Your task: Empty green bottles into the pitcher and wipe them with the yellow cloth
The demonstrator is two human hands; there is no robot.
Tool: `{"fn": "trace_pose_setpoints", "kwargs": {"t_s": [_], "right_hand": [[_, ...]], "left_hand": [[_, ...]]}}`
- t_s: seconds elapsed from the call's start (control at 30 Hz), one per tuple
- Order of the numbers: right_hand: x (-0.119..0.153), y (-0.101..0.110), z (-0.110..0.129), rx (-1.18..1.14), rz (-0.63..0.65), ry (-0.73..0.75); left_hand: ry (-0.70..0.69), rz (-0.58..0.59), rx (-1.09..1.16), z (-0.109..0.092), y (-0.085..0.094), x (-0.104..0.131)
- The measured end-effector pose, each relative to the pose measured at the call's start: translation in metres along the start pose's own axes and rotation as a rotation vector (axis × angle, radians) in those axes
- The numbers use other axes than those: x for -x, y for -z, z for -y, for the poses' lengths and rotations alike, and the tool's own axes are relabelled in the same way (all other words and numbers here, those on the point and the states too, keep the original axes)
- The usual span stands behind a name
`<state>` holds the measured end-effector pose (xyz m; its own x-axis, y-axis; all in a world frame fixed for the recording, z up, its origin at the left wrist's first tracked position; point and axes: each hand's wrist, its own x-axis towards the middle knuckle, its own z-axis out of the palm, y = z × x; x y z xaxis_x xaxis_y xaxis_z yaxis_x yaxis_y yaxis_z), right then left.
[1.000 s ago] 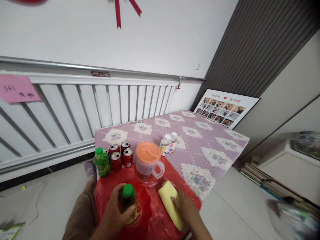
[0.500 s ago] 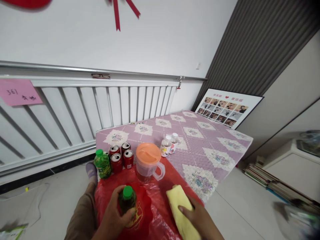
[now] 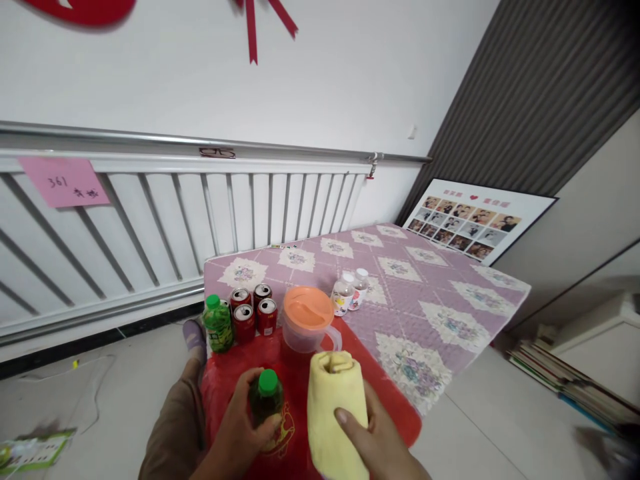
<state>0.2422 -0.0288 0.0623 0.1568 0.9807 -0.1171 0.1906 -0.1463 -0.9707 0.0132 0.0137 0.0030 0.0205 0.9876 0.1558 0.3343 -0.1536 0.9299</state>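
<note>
My left hand (image 3: 240,423) is wrapped around a bottle with a green cap (image 3: 267,400), which stands upright over the red plastic covering (image 3: 395,410). A rolled yellow cloth (image 3: 333,403) is gripped in my right hand (image 3: 377,440), its coiled end facing up, just right of the bottle. Behind the cloth stands a clear pitcher with an orange lid (image 3: 307,310), its handle partly hidden. Several red cans (image 3: 244,323) are grouped left of the pitcher, beside another green-capped bottle (image 3: 218,327). Two small white-capped bottles (image 3: 343,297) stand to the pitcher's right.
A purple floral tablecloth (image 3: 425,293) covers the table, which reaches back to a white radiator (image 3: 250,200). A framed photo board (image 3: 475,217) leans behind the table's far right end. Stacked books or boards (image 3: 555,377) lie on the floor at right.
My right hand has lifted the yellow cloth and moved it left, turning it more upright, close to the bottle. My left hand stays on the bottle. The view has shifted slightly.
</note>
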Motion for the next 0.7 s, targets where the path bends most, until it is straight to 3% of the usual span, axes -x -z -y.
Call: {"fn": "trace_pose_setpoints", "kwargs": {"t_s": [0.13,0.3,0.47,0.7], "right_hand": [[-0.016,-0.021,0.024,0.319,-0.086,0.102],[-0.027,-0.046,0.021,0.730,-0.156,0.264],[-0.015,-0.059,0.009,0.743,-0.125,0.417],[0.012,-0.049,-0.024,0.733,-0.102,0.549]], "left_hand": [[-0.022,-0.018,0.016,0.001,-0.001,0.000],[-0.032,0.004,0.045,0.003,-0.001,-0.001],[-0.038,0.019,0.072,0.005,0.000,-0.002],[-0.065,0.018,0.123,0.008,-0.003,-0.001]]}}
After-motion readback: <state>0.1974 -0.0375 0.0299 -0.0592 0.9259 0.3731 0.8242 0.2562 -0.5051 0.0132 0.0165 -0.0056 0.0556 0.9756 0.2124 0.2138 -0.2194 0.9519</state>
